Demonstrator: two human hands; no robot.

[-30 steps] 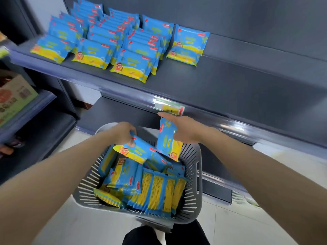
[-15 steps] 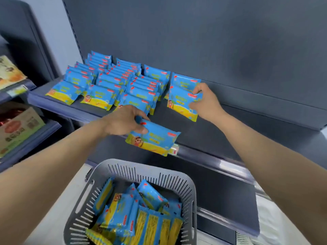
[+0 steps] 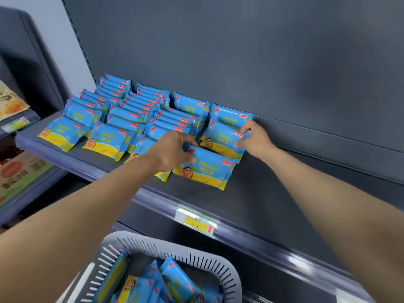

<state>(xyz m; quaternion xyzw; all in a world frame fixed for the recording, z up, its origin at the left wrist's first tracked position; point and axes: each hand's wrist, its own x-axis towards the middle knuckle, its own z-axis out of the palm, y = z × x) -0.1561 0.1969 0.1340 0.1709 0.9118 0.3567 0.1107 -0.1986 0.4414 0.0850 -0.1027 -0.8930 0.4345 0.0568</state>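
Rows of blue-and-yellow snack packets [image 3: 122,119] lie overlapped on a dark grey shelf [image 3: 284,193]. My left hand [image 3: 175,149] grips the left end of one packet [image 3: 205,169] lying at the front of the rightmost row. My right hand [image 3: 254,138] pinches the right edge of the packet [image 3: 223,136] just behind it, which overlaps another packet [image 3: 231,115] against the back panel. A grey slotted basket [image 3: 229,274] below holds several more of the same packets [image 3: 170,283].
The shelf's right half is bare. A yellow price tag [image 3: 199,221] sits on the shelf's front rail. At the left, a neighbouring shelf unit carries a cardboard box [image 3: 19,171] and an orange-printed pack [image 3: 11,101].
Both hands carried packets up from the basket to the shelf. The left packet now lies on the shelf at the front of the right row; the right hand's packet has settled behind it.
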